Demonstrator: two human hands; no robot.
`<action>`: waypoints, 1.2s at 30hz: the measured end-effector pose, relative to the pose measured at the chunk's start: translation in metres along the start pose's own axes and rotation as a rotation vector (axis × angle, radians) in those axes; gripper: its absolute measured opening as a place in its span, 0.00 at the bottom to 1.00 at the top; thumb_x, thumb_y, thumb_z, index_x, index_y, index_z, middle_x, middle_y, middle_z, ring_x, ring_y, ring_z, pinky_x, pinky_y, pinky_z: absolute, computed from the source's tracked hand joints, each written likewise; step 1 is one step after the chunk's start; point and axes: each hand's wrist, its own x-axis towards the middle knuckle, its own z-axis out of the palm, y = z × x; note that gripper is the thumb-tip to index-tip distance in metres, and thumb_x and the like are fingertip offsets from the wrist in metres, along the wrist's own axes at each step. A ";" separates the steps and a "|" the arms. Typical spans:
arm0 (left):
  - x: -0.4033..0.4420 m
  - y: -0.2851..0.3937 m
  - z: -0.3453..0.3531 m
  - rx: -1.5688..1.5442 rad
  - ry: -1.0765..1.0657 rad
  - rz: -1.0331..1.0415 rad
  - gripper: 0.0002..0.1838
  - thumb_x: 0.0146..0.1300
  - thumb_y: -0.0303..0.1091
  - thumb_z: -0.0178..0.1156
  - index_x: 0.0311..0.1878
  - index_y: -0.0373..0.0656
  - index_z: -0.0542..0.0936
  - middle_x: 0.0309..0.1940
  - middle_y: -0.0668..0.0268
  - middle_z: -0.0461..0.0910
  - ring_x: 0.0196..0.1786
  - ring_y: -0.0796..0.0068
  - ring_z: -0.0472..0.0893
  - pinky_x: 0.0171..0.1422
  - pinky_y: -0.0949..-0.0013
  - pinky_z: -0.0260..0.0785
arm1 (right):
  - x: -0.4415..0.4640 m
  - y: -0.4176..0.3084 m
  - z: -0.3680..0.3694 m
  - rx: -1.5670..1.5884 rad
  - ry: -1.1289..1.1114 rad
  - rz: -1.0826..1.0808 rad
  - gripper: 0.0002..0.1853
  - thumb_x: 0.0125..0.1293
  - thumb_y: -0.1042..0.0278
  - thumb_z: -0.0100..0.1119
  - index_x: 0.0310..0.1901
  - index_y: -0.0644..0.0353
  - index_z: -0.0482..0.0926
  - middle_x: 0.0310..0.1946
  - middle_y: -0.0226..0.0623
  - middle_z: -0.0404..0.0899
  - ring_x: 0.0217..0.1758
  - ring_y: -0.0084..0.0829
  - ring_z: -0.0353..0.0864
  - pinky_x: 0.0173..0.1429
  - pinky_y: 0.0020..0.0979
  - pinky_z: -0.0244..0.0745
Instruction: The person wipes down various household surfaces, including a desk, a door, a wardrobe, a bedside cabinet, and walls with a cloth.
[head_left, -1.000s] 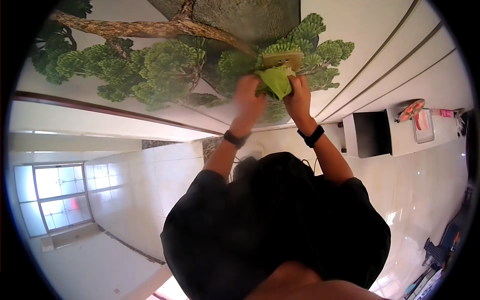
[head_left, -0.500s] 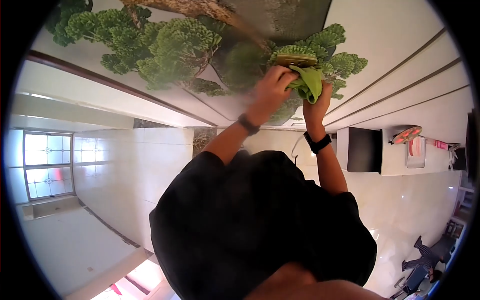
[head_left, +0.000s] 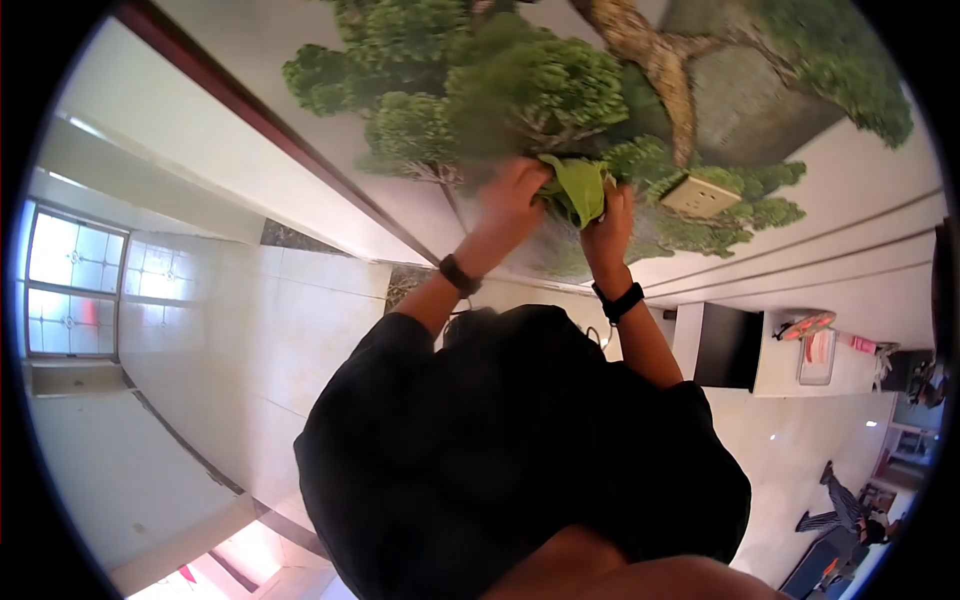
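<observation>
A crumpled green cloth [head_left: 578, 190] is held between my two hands, in front of the wall with the printed trees. My left hand [head_left: 508, 205], slightly blurred, has its fingers closed on the cloth's left side. On the right edge of the cloth, my right hand [head_left: 610, 228] pinches it between thumb and fingers. A beige wall socket [head_left: 700, 196] sits to the right of the cloth, apart from both hands. Dark bands circle both wrists.
A white cabinet with a dark front [head_left: 729, 346] stands at the right, bearing a round red item [head_left: 806, 325] and a tray [head_left: 817, 358]. Another person [head_left: 840, 505] is at the lower right. A window [head_left: 72, 285] is at the far left.
Both hands and the cloth have moved off the socket, which now lies to their right with its face uncovered. The whole view has turned and shifted along the wall.
</observation>
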 end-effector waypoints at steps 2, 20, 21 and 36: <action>0.017 -0.011 -0.038 0.034 0.102 0.013 0.22 0.40 0.17 0.61 0.44 0.42 0.81 0.43 0.60 0.79 0.45 0.55 0.80 0.45 0.61 0.76 | 0.027 -0.039 0.016 0.010 -0.008 -0.043 0.27 0.51 0.82 0.65 0.56 0.63 0.73 0.38 0.46 0.70 0.41 0.50 0.73 0.42 0.41 0.70; -0.086 -0.112 -0.072 0.061 -0.019 -0.446 0.19 0.42 0.21 0.65 0.41 0.44 0.78 0.43 0.58 0.77 0.43 0.50 0.79 0.41 0.55 0.74 | -0.030 -0.071 0.116 -0.242 -0.448 -0.054 0.31 0.46 0.81 0.64 0.56 0.53 0.73 0.41 0.45 0.70 0.39 0.53 0.76 0.34 0.45 0.75; -0.088 -0.114 -0.064 0.048 -0.024 -0.427 0.19 0.42 0.21 0.65 0.41 0.44 0.78 0.43 0.58 0.77 0.43 0.50 0.79 0.41 0.55 0.74 | -0.036 -0.067 0.114 -0.234 -0.442 -0.035 0.28 0.49 0.78 0.62 0.56 0.51 0.74 0.44 0.44 0.72 0.37 0.52 0.78 0.33 0.46 0.76; -0.015 -0.026 0.004 -0.082 -0.106 0.051 0.20 0.39 0.20 0.68 0.40 0.41 0.81 0.40 0.62 0.77 0.43 0.57 0.78 0.44 0.60 0.73 | -0.039 -0.010 0.018 -0.113 0.090 0.128 0.23 0.52 0.79 0.65 0.51 0.63 0.70 0.42 0.50 0.71 0.42 0.55 0.74 0.42 0.44 0.70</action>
